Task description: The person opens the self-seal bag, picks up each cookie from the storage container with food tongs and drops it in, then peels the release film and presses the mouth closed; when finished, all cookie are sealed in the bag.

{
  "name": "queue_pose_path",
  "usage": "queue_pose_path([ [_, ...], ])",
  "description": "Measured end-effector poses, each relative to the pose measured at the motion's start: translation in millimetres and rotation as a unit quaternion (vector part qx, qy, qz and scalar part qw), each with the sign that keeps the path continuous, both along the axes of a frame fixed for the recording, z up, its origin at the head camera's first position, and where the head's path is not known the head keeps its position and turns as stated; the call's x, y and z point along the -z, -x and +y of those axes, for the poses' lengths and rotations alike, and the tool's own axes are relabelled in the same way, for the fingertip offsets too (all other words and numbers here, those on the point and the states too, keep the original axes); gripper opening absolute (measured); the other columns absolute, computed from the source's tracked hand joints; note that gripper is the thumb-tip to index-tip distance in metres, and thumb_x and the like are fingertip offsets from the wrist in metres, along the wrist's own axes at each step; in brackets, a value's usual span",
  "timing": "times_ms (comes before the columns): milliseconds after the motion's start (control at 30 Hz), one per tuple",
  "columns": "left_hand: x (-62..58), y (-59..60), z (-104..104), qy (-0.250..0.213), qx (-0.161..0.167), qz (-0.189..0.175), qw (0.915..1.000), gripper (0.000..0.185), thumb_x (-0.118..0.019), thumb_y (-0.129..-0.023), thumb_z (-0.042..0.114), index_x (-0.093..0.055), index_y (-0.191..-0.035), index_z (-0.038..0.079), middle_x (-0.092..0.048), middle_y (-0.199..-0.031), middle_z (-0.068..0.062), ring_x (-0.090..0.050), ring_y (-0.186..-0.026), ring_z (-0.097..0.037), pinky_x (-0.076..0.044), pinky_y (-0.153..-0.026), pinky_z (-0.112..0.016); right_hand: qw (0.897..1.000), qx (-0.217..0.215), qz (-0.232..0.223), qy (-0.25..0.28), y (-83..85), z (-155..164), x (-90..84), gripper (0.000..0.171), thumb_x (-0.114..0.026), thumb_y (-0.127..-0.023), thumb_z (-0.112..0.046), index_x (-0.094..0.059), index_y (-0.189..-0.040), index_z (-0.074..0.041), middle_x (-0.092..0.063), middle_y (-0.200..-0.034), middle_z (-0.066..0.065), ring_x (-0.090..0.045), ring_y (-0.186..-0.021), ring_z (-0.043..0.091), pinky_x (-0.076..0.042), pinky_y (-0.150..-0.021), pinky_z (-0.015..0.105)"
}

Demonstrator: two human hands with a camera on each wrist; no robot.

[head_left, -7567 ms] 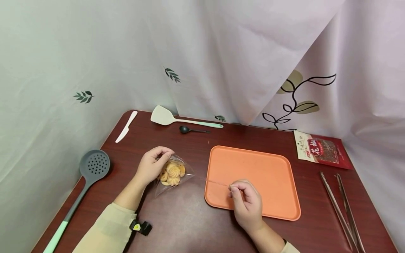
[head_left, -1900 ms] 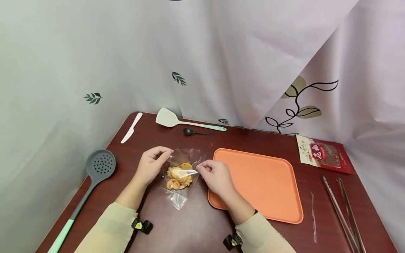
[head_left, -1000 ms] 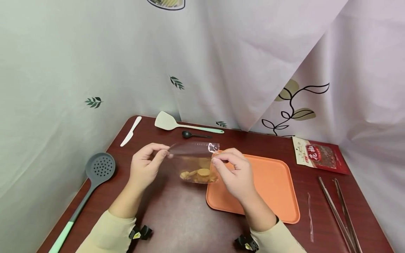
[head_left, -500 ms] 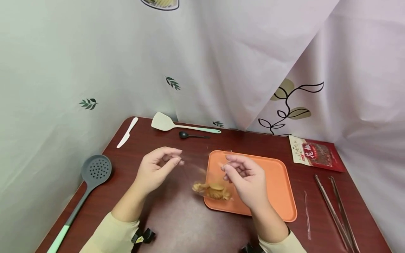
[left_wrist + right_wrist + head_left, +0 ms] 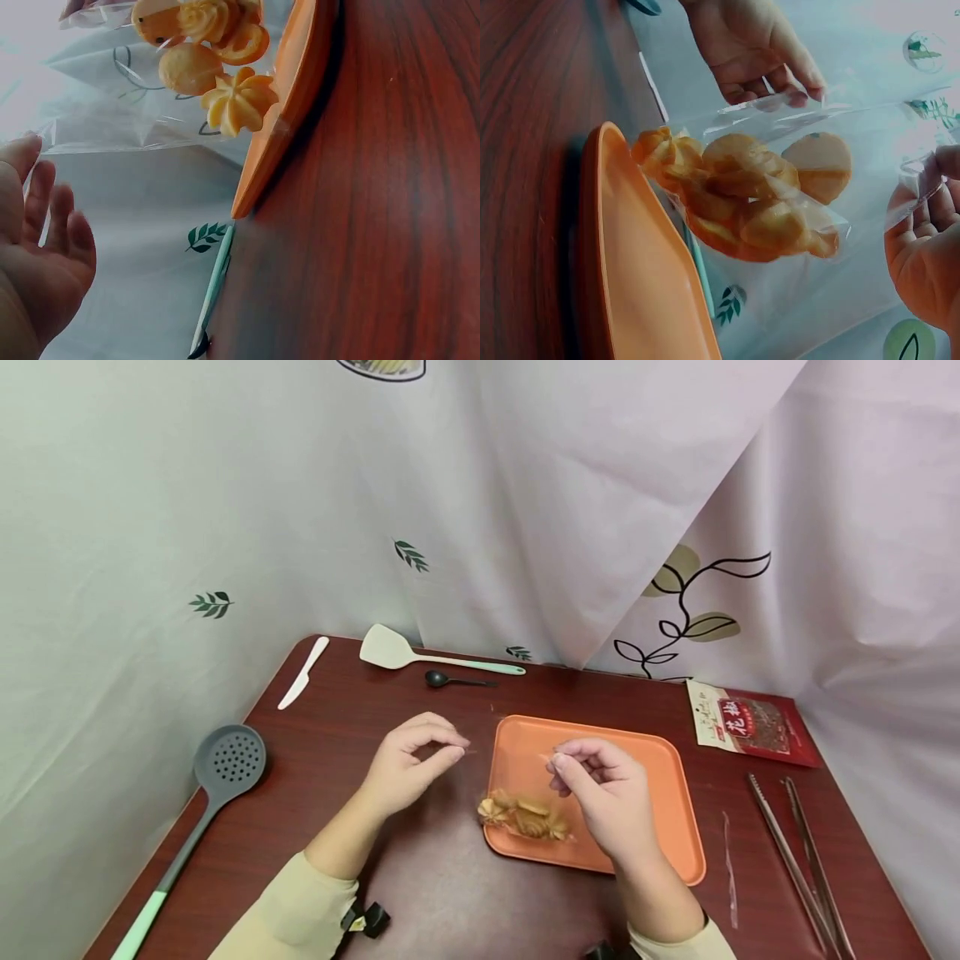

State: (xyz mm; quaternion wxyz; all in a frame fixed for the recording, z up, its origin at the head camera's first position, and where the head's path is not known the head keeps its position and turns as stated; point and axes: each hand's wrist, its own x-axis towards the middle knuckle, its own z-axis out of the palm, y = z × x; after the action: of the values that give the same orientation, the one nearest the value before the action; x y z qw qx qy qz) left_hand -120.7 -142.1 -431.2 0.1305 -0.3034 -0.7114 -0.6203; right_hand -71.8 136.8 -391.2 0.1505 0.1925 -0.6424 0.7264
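A clear plastic bag of cookies [image 5: 528,821] hangs over the left part of the orange tray [image 5: 622,860]. My left hand [image 5: 412,764] pinches one edge of the bag between thumb and forefinger. The opposite edge is pinched by my right hand [image 5: 603,789], its other fingers loosely curled. In the right wrist view the cookies [image 5: 735,195] are bunched low in the bag, above the tray's rim. The left wrist view shows round and flower-shaped cookies [image 5: 238,101] through the film. The film itself is nearly invisible in the head view.
A thin clear strip [image 5: 730,872] lies right of the tray, beside metal tongs [image 5: 802,864]. A red spice packet [image 5: 753,724] is at the back right. Behind are a spatula [image 5: 386,647], small black spoon [image 5: 437,678] and white knife [image 5: 303,674]; a grey skimmer [image 5: 230,764] lies left.
A strip first held by my right hand now lies right of the tray. Both hands have taken the bag by its edges, lifted it and shifted it right, over the tray.
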Motion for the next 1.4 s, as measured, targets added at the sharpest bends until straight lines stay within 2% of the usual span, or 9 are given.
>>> queue_pose_path([
  [133,-2.3,0.9,10,-0.042,0.017,-0.045,0.9980,0.009,-0.072,-0.096,-0.011,-0.073,-0.103,-0.006,-0.078,-0.104,-0.017,-0.075,-0.102,-0.020,-0.062,-0.089,-0.030,1.000,0.013,-0.013,-0.001,2.7,7,1.4,0.005,-0.064,-0.097,0.018,-0.067,-0.099,0.014,-0.076,-0.084,0.008,-0.071,-0.067,0.013,-0.061,-0.059,0.024],
  [267,-5.6,1.2,21,-0.058,0.029,-0.074,0.9951,0.016,-0.072,-0.094,-0.014,-0.069,-0.110,-0.011,-0.079,-0.100,-0.021,-0.079,-0.089,-0.020,-0.066,-0.078,-0.034,0.999,0.025,-0.027,-0.012,6.1,15,4.0,0.003,-0.065,-0.097,0.017,-0.067,-0.099,0.015,-0.076,-0.084,0.009,-0.072,-0.068,0.013,-0.062,-0.060,0.025],
  [433,-5.1,5.4,27,-0.042,0.017,-0.052,0.9976,0.016,-0.073,-0.094,-0.013,-0.076,-0.109,-0.007,-0.079,-0.095,-0.016,-0.078,-0.077,-0.023,-0.066,-0.067,-0.040,0.999,0.033,-0.036,-0.006,12.2,25,9.0,0.014,-0.064,-0.097,0.018,-0.071,-0.098,0.006,-0.076,-0.084,0.009,-0.073,-0.067,0.013,-0.063,-0.061,0.026],
  [567,-5.6,6.8,28,-0.052,0.027,-0.048,0.9971,0.015,-0.072,-0.093,-0.016,-0.077,-0.103,-0.006,-0.078,-0.094,-0.018,-0.077,-0.075,-0.027,-0.066,-0.065,-0.038,0.999,0.033,-0.033,0.002,16.9,32,11.9,0.023,-0.063,-0.096,0.020,-0.074,-0.098,0.000,-0.077,-0.084,0.010,-0.074,-0.067,0.013,-0.063,-0.062,0.027],
  [700,-8.1,8.1,33,-0.047,0.032,-0.049,0.9972,0.012,-0.073,-0.095,-0.012,-0.077,-0.103,-0.004,-0.078,-0.093,-0.016,-0.078,-0.073,-0.025,-0.065,-0.061,-0.038,0.999,0.032,-0.033,0.001,20.2,37,13.9,0.018,-0.064,-0.096,0.020,-0.073,-0.097,0.004,-0.077,-0.083,0.011,-0.074,-0.067,0.013,-0.063,-0.061,0.027],
  [833,-10.4,9.6,36,-0.047,0.013,-0.048,0.9976,0.011,-0.073,-0.096,-0.010,-0.078,-0.104,-0.004,-0.079,-0.092,-0.015,-0.077,-0.071,-0.017,-0.065,-0.060,-0.040,0.999,0.031,-0.041,0.000,22.5,40,15.0,0.016,-0.064,-0.096,0.019,-0.072,-0.096,0.006,-0.077,-0.083,0.010,-0.075,-0.068,0.014,-0.064,-0.062,0.028],
  [967,-11.2,9.7,37,-0.057,0.013,-0.038,0.9976,0.015,-0.071,-0.094,-0.015,-0.077,-0.105,-0.006,-0.077,-0.094,-0.020,-0.074,-0.072,-0.011,-0.064,-0.064,-0.030,0.998,0.034,-0.046,-0.010,23.9,43,15.4,0.011,-0.064,-0.097,0.019,-0.070,-0.098,0.010,-0.078,-0.086,0.010,-0.076,-0.071,0.014,-0.064,-0.063,0.028],
  [1133,-11.4,10.9,39,-0.064,0.033,-0.033,0.9968,0.013,-0.067,-0.097,-0.015,-0.075,-0.104,-0.008,-0.076,-0.092,-0.022,-0.073,-0.073,-0.015,-0.065,-0.066,-0.031,0.998,0.032,-0.048,-0.016,25.1,46,16.3,0.001,-0.064,-0.099,0.016,-0.065,-0.099,0.017,-0.080,-0.095,0.010,-0.077,-0.075,0.015,-0.064,-0.063,0.029],
  [1400,-12.9,12.6,34,-0.015,0.001,-0.029,0.9995,0.014,-0.073,-0.096,-0.009,-0.081,-0.105,-0.001,-0.080,-0.093,-0.010,-0.076,-0.073,-0.017,-0.065,-0.066,-0.034,0.999,0.014,-0.036,0.017,28.4,47,21.1,0.012,-0.062,-0.096,0.022,-0.069,-0.104,0.017,-0.078,-0.089,0.011,-0.074,-0.070,0.012,-0.063,-0.063,0.025],
])
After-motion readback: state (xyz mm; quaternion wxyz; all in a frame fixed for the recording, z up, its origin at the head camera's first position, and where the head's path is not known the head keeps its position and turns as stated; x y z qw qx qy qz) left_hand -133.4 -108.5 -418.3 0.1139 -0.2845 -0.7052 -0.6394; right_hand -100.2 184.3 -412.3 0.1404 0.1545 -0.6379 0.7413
